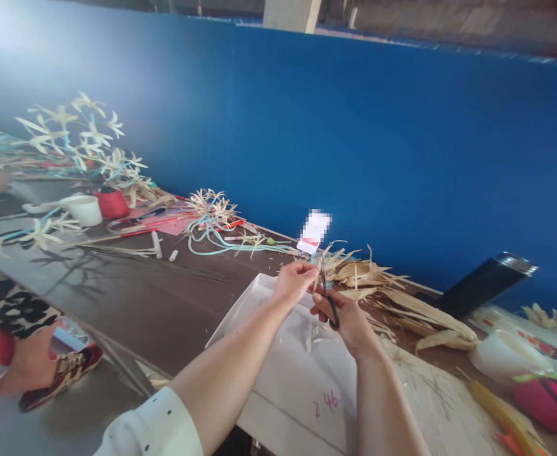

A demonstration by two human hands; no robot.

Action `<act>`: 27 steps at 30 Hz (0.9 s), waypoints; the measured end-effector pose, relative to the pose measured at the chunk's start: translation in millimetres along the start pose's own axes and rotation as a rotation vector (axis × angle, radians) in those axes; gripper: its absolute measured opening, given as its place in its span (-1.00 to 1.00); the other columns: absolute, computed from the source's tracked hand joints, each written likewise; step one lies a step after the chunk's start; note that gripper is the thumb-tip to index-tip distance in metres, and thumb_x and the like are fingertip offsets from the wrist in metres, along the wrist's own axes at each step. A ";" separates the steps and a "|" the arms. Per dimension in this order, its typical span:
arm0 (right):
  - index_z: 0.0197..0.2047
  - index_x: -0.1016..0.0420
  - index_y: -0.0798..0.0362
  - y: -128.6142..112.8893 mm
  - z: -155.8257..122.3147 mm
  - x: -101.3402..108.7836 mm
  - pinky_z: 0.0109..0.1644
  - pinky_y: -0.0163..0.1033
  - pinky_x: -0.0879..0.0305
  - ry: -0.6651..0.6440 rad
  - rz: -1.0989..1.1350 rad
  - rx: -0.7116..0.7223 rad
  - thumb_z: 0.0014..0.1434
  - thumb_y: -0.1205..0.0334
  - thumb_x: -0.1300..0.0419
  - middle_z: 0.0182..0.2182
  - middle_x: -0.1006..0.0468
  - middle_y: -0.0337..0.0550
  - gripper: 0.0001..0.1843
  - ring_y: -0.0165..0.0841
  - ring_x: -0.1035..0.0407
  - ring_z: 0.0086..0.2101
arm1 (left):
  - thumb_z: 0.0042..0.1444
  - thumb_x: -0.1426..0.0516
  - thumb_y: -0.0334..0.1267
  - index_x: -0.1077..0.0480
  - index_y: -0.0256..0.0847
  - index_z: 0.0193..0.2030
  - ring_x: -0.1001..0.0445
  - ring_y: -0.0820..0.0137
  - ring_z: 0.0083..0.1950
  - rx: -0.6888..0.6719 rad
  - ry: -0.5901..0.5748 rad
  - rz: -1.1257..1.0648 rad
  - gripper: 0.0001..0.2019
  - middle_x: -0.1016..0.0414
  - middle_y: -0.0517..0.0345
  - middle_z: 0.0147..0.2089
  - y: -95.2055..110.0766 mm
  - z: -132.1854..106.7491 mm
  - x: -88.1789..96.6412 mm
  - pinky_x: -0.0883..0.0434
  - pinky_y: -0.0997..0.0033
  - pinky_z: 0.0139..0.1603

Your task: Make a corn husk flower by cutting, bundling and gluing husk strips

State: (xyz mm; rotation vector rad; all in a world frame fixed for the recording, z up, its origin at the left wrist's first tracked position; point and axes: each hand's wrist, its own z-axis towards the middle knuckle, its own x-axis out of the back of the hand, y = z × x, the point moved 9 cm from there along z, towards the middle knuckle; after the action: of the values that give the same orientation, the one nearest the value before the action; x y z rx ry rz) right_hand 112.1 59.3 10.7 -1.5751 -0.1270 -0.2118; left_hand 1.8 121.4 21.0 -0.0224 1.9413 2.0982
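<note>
My right hand (347,316) grips dark-handled scissors (334,313), blades pointing up and away from me. Close beside it on the left, my left hand (297,282) is closed in a pinch on a small pale strip (315,278), which looks like dried husk and lies next to the scissor blades. Both hands are above a shallow white box lid (278,361) with small pale scraps in it. Just beyond the hands is a heap of dried husks (358,275). A white card (314,231), partly blurred out, stands behind them.
Left along the table are husk flowers on blue stems (90,136), a white cup (84,210), red thread (111,202) and blue cords (216,240). At right are a black flask (487,285), a white cup (509,354) and a pink pouch (549,402). A blue partition (354,139) borders the back.
</note>
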 end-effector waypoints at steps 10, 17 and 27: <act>-0.10 -0.51 0.15 3.6 0.1 2.7 -0.55 -0.35 -0.02 0.009 0.017 -0.028 -0.14 0.01 -0.32 -0.64 -0.43 -0.22 -0.45 -0.48 -0.18 -0.61 | -0.11 -0.15 -0.15 -0.45 -0.28 -0.42 -0.29 0.55 -0.55 -0.006 -0.008 0.068 -0.78 -0.38 0.24 -0.60 8.3 -4.1 2.3 -0.25 0.55 -0.47; -0.08 -0.50 0.16 4.3 -0.7 4.2 -0.55 -0.35 -0.02 0.012 -0.039 -0.054 -0.13 0.02 -0.31 -0.66 -0.40 -0.26 -0.45 -0.49 -0.15 -0.64 | -0.13 -0.16 -0.11 -0.47 -0.27 -0.43 -0.26 0.58 -0.56 0.011 0.005 0.089 -0.76 -0.39 0.25 -0.58 3.1 -1.5 4.3 -0.23 0.54 -0.46; -0.13 -0.51 0.16 6.8 3.1 8.8 -0.56 -0.36 -0.03 0.064 0.008 -0.013 -0.12 0.02 -0.32 -0.68 -0.39 -0.26 -0.49 -0.50 -0.16 -0.64 | -0.14 -0.18 -0.08 -0.49 -0.26 -0.39 -0.30 0.56 -0.49 0.008 -0.003 0.117 -0.73 -0.44 0.21 -0.49 -0.9 1.2 4.5 -0.24 0.54 -0.39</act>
State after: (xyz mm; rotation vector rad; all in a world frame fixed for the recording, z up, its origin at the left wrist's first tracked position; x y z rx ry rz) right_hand 122.3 61.8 5.9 -1.5797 -0.0696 -0.2571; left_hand -2.1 123.6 19.4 0.0982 1.9945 2.1614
